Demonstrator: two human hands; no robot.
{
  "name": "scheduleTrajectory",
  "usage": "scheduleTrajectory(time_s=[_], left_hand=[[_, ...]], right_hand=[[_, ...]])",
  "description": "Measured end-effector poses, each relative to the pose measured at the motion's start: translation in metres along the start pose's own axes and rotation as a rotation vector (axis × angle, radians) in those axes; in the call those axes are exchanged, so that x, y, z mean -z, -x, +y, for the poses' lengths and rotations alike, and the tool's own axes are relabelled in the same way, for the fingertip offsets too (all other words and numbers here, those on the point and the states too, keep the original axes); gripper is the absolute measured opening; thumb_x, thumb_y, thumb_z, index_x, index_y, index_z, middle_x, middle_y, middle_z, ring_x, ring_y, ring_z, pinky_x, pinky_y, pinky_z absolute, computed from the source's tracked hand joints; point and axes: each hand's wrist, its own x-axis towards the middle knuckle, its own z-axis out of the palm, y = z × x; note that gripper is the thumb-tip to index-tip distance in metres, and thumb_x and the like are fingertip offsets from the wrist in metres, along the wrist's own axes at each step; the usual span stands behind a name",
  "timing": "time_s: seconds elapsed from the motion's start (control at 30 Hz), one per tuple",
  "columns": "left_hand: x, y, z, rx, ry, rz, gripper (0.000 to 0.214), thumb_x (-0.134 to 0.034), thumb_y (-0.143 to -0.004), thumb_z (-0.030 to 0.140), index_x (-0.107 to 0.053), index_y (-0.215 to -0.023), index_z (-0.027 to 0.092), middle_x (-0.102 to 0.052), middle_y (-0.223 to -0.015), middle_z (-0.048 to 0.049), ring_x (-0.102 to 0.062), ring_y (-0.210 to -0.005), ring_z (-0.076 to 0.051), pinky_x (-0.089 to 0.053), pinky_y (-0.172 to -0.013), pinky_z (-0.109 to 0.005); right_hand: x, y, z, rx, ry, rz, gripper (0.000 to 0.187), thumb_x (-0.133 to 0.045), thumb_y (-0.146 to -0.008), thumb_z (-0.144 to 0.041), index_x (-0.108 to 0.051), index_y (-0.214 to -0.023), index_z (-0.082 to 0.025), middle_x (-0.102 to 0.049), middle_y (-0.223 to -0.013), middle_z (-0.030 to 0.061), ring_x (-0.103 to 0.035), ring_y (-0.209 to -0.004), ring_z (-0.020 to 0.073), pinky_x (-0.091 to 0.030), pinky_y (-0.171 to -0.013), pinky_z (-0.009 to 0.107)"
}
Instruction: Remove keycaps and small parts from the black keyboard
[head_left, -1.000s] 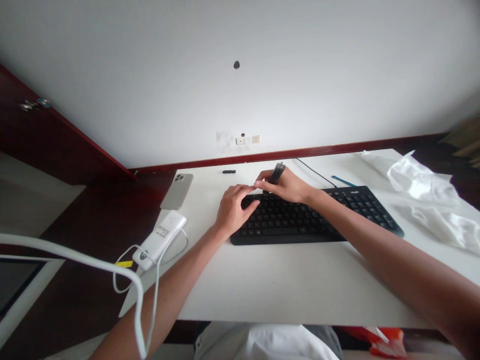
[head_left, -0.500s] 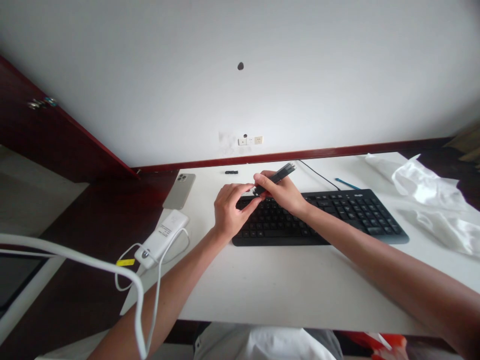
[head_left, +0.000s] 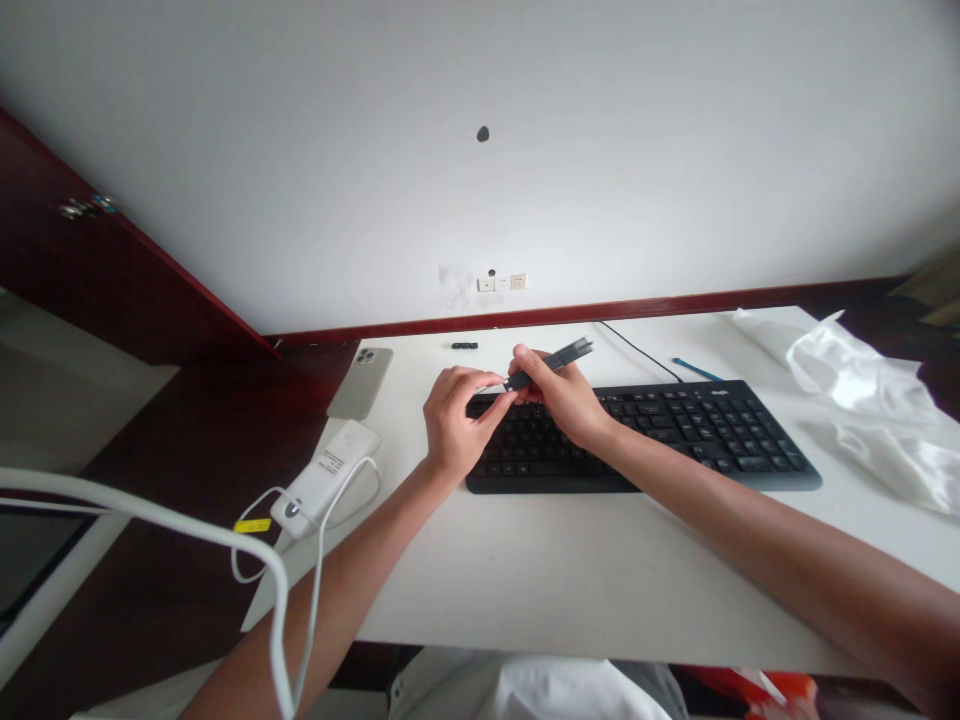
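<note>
Above the left part of the black keyboard (head_left: 675,425), my right hand (head_left: 564,395) grips a dark grey pen-shaped tool (head_left: 559,360). The tool slants, its pale far end up and to the right. With thumb and forefinger, my left hand (head_left: 459,418) pinches at the tool's lower left end, where a small light tip shows. The fingers partly hide that end, so its detail is too small to tell. Both hands are raised off the keys. Beyond them on the white table (head_left: 525,570) lies a small black piece (head_left: 465,346).
At the left table edge lie a phone (head_left: 361,382) and a white device (head_left: 334,470) with a looped white cable (head_left: 279,600). A blue stick (head_left: 696,369) lies behind the keyboard, beside its cord (head_left: 641,350). Crumpled white plastic wrapping (head_left: 855,370) covers the right side.
The pen-shaped tool has tipped slightly lower at its far end. My left hand has shifted a little to the left, its fingertips staying at the tool's lower end.
</note>
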Motion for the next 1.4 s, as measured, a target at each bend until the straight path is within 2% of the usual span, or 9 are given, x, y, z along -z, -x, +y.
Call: scheduleTrajectory(time_s=[0.27,0.47,0.6,0.73,0.87,1.03,1.2,1.4], left_hand=[[0.001,-0.003,0.001,0.011,0.042,0.025,0.011,-0.077,-0.091,0.028,-0.067,-0.09,0.024,-0.072,-0.087,0.0,-0.066,-0.084,-0.017,-0.054,-0.079,-0.033],[0.001,-0.004,0.005,0.102,0.12,-0.021,0.01,-0.074,-0.092,0.028,-0.066,-0.088,0.023,-0.07,-0.087,-0.0002,-0.065,-0.085,-0.017,-0.055,-0.082,-0.033],[0.0,-0.004,0.002,0.098,0.124,-0.045,0.009,-0.071,-0.093,0.024,-0.063,-0.091,0.023,-0.069,-0.093,-0.0014,-0.066,-0.092,-0.018,-0.054,-0.087,-0.034],[-0.001,-0.004,-0.005,0.095,0.113,-0.036,0.01,-0.071,-0.092,0.021,-0.061,-0.092,0.023,-0.068,-0.095,-0.0016,-0.065,-0.095,-0.018,-0.053,-0.088,-0.034],[-0.002,-0.004,-0.015,0.107,0.084,-0.04,0.012,-0.072,-0.091,0.02,-0.062,-0.096,0.023,-0.068,-0.098,-0.0017,-0.064,-0.096,-0.019,-0.052,-0.09,-0.034],[0.001,-0.004,-0.032,0.137,0.026,-0.15,0.03,-0.075,-0.088,0.017,-0.065,-0.115,0.025,-0.07,-0.112,-0.0036,-0.064,-0.105,-0.02,-0.052,-0.095,-0.037],[0.001,-0.005,-0.042,0.16,0.037,-0.29,0.013,-0.073,-0.091,0.018,-0.074,-0.102,0.025,-0.071,-0.104,-0.0023,-0.067,-0.103,-0.02,-0.054,-0.094,-0.035],[-0.008,-0.011,-0.034,0.124,-0.034,-0.498,0.011,-0.075,-0.092,0.023,-0.077,-0.103,0.024,-0.073,-0.101,-0.0016,-0.07,-0.097,-0.019,-0.055,-0.09,-0.033]], right_hand=[[0.0,0.001,-0.003,0.03,0.04,-0.003,0.055,-0.065,-0.085,-0.076,-0.064,-0.079,-0.021,-0.061,-0.066,0.0026,-0.058,-0.064,0.0178,-0.047,-0.061,0.032],[0.001,0.002,-0.008,0.114,0.134,-0.007,0.053,-0.063,-0.089,-0.072,-0.064,-0.076,-0.021,-0.06,-0.066,0.0024,-0.055,-0.063,0.017,-0.046,-0.061,0.032],[0.004,0.0,-0.008,0.166,0.144,-0.053,0.046,-0.065,-0.091,-0.065,-0.065,-0.078,-0.021,-0.062,-0.07,0.002,-0.058,-0.068,0.0173,-0.049,-0.066,0.032],[0.01,-0.005,-0.009,0.174,0.156,-0.146,0.033,-0.075,-0.087,-0.052,-0.07,-0.089,-0.02,-0.069,-0.083,0.0033,-0.063,-0.078,0.0185,-0.052,-0.074,0.032],[0.02,-0.012,-0.012,0.206,0.28,-0.218,0.03,-0.078,-0.084,-0.044,-0.074,-0.103,-0.021,-0.075,-0.105,0.006,-0.068,-0.098,0.0237,-0.055,-0.085,0.036],[0.038,-0.021,-0.014,0.247,0.404,-0.127,0.031,-0.077,-0.085,-0.045,-0.075,-0.107,-0.023,-0.076,-0.112,0.0076,-0.069,-0.108,0.0283,-0.057,-0.088,0.04],[0.055,-0.013,-0.008,0.271,0.414,-0.012,0.032,-0.078,-0.084,-0.046,-0.075,-0.105,-0.023,-0.076,-0.112,0.0083,-0.069,-0.109,0.0296,-0.058,-0.092,0.044],[0.053,0.014,0.012,0.233,0.377,0.043,0.027,-0.075,-0.088,-0.042,-0.074,-0.107,-0.023,-0.076,-0.111,0.0075,-0.071,-0.106,0.0275,-0.059,-0.095,0.044]])
